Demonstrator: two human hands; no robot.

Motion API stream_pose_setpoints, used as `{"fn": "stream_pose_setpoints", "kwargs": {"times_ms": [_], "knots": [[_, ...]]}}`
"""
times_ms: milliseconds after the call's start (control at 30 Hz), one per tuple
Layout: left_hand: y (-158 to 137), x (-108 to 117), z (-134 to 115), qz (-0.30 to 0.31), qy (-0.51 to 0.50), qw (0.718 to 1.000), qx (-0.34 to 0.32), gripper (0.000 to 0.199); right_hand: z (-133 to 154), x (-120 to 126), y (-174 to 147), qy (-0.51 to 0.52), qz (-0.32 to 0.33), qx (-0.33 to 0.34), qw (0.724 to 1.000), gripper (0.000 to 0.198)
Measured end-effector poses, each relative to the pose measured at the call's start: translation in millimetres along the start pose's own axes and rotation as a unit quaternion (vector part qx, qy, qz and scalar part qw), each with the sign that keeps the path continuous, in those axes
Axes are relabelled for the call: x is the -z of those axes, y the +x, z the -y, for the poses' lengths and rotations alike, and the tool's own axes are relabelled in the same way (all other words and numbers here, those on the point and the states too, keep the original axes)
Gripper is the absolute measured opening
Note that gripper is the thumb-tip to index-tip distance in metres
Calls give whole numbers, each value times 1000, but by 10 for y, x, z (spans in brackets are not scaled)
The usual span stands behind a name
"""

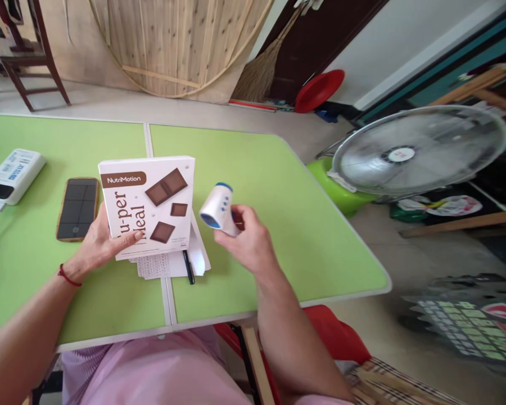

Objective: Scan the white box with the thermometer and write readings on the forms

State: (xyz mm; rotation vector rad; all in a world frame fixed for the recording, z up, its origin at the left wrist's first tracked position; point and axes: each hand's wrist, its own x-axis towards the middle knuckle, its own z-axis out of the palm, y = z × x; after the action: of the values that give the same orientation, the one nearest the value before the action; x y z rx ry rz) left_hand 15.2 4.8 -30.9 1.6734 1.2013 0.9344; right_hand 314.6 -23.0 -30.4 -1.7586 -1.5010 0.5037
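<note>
My left hand (100, 242) grips a white box (168, 222) printed "NutriMotion" by its lower left edge, thumb across the front. The box stands upright, tilted a little, over some papers (175, 265) and a black pen (189, 267). To its right, my right hand (249, 239) is closed around the handle of a white and blue infrared thermometer (220, 207). Its blue-rimmed end faces left toward the box, and small blue buttons show on its side. The box and thermometer are apart. The fingers behind the box are hidden.
On the green table (270, 169), left of the box, lie a phone (78, 208) and a white power bank (14, 175) with a cable. A large fan (417, 152) stands beyond the table's right edge. A red stool (337, 334) is near my right arm.
</note>
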Motion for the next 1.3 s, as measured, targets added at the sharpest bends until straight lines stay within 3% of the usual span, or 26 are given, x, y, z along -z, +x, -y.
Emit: {"fn": "stream_pose_setpoints", "kwargs": {"times_ms": [67, 133, 300, 400, 700, 833, 1300], "knots": [[-2, 1, -8, 3, -4, 1000, 1, 59, 163, 3, -205, 173, 2, -8, 985, 37], [-5, 2, -9, 6, -11, 1000, 5, 59, 315, -28, -437, 297, 86, -4, 951, 20], [-8, 5, 4, 8, -21, 1000, 10, 71, 491, -234, -838, 432, 230, -123, 863, 20], [-5, 14, 18, 10, -12, 1000, 9, 72, 514, -382, -890, 463, 269, -169, 827, 22], [1, 20, 8, 17, -9, 1000, 2, 66, 556, -617, -937, 470, 242, -196, 826, 28], [2, 8, -37, 20, -27, 999, -4, 61, 544, -639, -950, 471, 250, -176, 827, 26], [0, 8, -34, 22, -14, 1000, 8, 75, 543, -638, -947, 457, 252, -155, 839, 25]]}}
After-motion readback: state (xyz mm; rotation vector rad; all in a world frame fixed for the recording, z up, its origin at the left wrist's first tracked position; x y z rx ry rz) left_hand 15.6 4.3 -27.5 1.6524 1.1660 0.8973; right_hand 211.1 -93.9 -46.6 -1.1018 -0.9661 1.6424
